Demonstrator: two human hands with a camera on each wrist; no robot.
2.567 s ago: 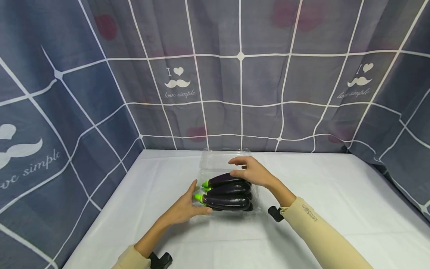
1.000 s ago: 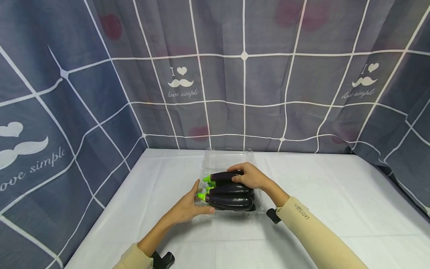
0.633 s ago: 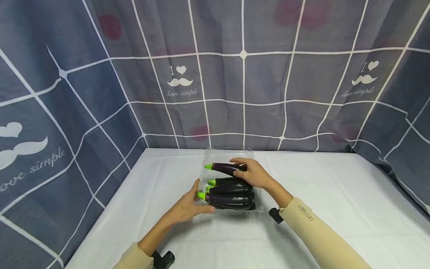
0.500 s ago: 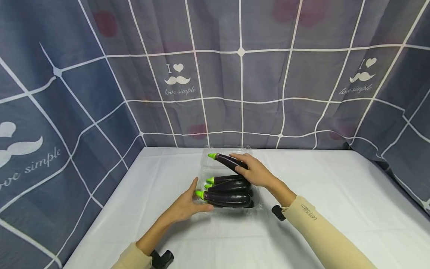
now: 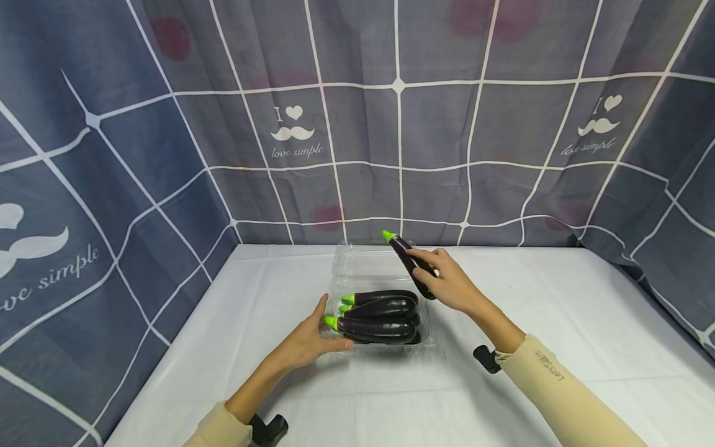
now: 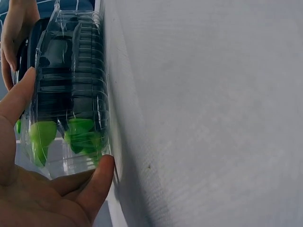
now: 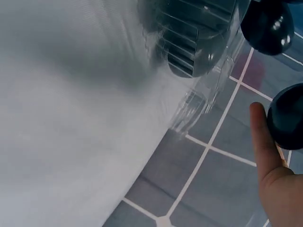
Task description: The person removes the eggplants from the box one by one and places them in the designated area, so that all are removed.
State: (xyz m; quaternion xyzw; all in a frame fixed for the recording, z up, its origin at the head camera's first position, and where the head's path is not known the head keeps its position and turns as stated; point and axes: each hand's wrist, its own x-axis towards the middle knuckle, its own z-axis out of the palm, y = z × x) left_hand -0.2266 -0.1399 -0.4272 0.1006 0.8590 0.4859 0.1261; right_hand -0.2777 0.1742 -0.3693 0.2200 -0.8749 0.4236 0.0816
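Observation:
Several glossy dark eggplants with bright green stem ends lie stacked in a clear plastic clamshell box. Its lid is folded back behind it. Above and behind the stack, my right hand grips one eggplant near its thick end, tilted with the green stem up and away to the left. The right wrist view shows the rounded end of that eggplant beside my thumb. My left hand rests at the box's left end, thumb and fingers spread around the corner. In the left wrist view, fingertips touch the clear wall.
A white cloth covers the table. Grey checked curtains hang along the back and both sides, close behind the box lid. A black wrist-worn device sits below the right wrist, another below the left.
My right hand has taken an eggplant off the back of the stack, lifted it up and backward, then moved right, turning its stem end upward. The left hand has stayed at the box.

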